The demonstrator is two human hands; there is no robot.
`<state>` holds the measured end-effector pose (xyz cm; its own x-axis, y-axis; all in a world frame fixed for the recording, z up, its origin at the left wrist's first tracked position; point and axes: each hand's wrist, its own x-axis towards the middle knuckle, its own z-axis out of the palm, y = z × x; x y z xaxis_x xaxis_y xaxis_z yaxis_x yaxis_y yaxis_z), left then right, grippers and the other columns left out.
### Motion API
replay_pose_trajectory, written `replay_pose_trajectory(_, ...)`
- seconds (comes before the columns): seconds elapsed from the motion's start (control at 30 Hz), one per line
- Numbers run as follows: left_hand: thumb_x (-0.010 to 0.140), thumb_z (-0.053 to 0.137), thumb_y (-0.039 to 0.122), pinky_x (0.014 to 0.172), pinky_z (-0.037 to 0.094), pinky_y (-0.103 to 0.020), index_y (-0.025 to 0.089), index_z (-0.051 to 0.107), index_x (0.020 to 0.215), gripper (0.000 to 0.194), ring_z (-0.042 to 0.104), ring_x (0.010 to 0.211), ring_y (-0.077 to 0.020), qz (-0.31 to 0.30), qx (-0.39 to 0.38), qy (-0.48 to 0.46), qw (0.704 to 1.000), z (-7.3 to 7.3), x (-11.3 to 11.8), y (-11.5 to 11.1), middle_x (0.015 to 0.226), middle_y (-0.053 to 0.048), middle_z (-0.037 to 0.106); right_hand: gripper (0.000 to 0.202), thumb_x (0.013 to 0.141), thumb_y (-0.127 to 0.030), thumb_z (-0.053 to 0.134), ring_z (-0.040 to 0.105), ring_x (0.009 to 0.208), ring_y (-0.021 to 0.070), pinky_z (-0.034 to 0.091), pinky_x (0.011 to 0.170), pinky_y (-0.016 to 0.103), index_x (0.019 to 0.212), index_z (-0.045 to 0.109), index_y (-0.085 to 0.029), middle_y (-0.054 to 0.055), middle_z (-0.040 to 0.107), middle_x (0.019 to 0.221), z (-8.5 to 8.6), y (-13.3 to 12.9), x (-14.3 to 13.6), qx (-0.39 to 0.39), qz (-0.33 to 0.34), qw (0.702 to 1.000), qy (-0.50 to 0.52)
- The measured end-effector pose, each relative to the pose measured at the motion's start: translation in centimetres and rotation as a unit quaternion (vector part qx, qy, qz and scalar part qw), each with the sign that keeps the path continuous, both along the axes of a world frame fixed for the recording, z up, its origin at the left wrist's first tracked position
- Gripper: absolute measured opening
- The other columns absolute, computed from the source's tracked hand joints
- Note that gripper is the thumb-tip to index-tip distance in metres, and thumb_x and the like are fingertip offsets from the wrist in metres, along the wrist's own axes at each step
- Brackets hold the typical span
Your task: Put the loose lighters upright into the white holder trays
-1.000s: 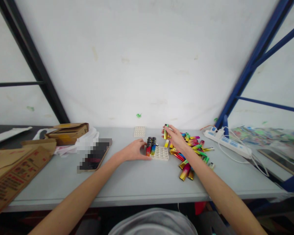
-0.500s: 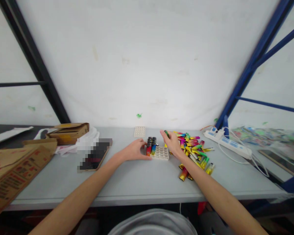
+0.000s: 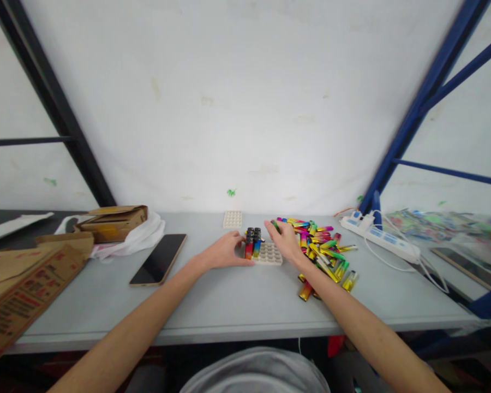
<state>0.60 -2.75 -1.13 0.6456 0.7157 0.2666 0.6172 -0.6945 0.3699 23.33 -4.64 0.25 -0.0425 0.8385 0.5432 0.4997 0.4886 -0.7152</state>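
Right hand (image 3: 284, 240) above tray (image 3: 272, 255), beside lighter pile (image 3: 325, 251).

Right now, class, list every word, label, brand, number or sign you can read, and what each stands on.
No text is readable.
Nearest brown cardboard box, left: red and dark print, too blurred to read.
White painted wall: green scribbled marks, too unclear to read.

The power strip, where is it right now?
In the head view, the white power strip lies on the right side of the table, right of the pile of shiny tubes.
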Motion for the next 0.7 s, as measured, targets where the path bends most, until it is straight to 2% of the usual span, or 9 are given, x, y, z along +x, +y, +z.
replay_pose_trajectory(0.2,0.069,0.072,0.072,0.08,0.049,-0.035,0.016,0.068,0.099,0.064,0.061,0.087,-0.025,0.0,0.001,0.001,1.0,-0.3,-0.1,0.2,0.094,-0.007,0.063,0.038,0.09,-0.041,0.044,0.042,0.056,0.0129,0.029,0.059,0.028,0.058,0.04,-0.022,-0.004,0.041,0.053,0.0,0.0,-0.1,-0.002,-0.014,1.0,-0.009)
replay_pose_trajectory(0.3,0.068,0.072,0.073,0.08,0.05,-0.035,0.016,0.069,0.1,0.065,0.061,0.086,-0.0249,0.002,0.004,0.0,1.0,-0.3,0.0,0.2,0.093,-0.007,0.064,0.038,0.094,-0.043,0.044,0.045,0.057,0.0135,0.031,0.06,0.027,0.062,0.042,-0.022,-0.004,0.044,0.056,0.1,-0.1,0.1,0.007,-0.027,1.0,-0.016)
replay_pose_trajectory(0.4,0.069,0.072,0.073,0.08,0.05,-0.036,0.016,0.07,0.101,0.066,0.061,0.087,-0.0253,-0.005,0.007,-0.007,1.0,-0.2,0.0,0.1,0.095,-0.007,0.065,0.037,0.099,-0.05,0.042,0.048,0.058,0.0141,0.034,0.06,0.026,0.077,0.049,-0.022,-0.004,0.05,0.06,0.4,-0.5,0.3,0.002,-0.012,1.0,-0.027)
replay_pose_trajectory(0.5,0.069,0.072,0.073,0.081,0.049,-0.036,0.016,0.07,0.1,0.064,0.062,0.087,-0.026,-0.009,0.009,-0.009,1.0,0.0,0.0,0.0,0.094,-0.007,0.066,0.032,0.104,-0.048,0.037,0.053,0.06,0.0145,0.038,0.061,0.026,0.094,0.053,-0.023,-0.004,0.055,0.066,0.9,-0.9,0.6,0.002,0.035,0.998,-0.055)
replay_pose_trajectory(0.6,0.069,0.072,0.071,0.08,0.049,-0.036,0.016,0.07,0.099,0.063,0.061,0.086,-0.0256,-0.004,0.009,-0.006,1.0,0.1,0.1,-0.1,0.092,-0.007,0.065,0.031,0.105,-0.045,0.038,0.058,0.07,0.0156,0.043,0.069,0.027,0.097,0.056,-0.021,0.001,0.061,0.08,1.5,-1.3,0.8,0.056,0.07,0.991,-0.102)
replay_pose_trajectory(0.7,0.07,0.073,0.07,0.079,0.049,-0.035,0.016,0.07,0.1,0.061,0.061,0.086,-0.0253,-0.002,0.004,-0.005,1.0,0.2,0.1,-0.2,0.093,-0.007,0.065,0.035,0.103,-0.047,0.044,0.057,0.078,0.0171,0.043,0.074,0.029,0.086,0.059,-0.019,0.005,0.061,0.086,2.0,-1.6,1.0,0.12,0.085,0.976,-0.16)
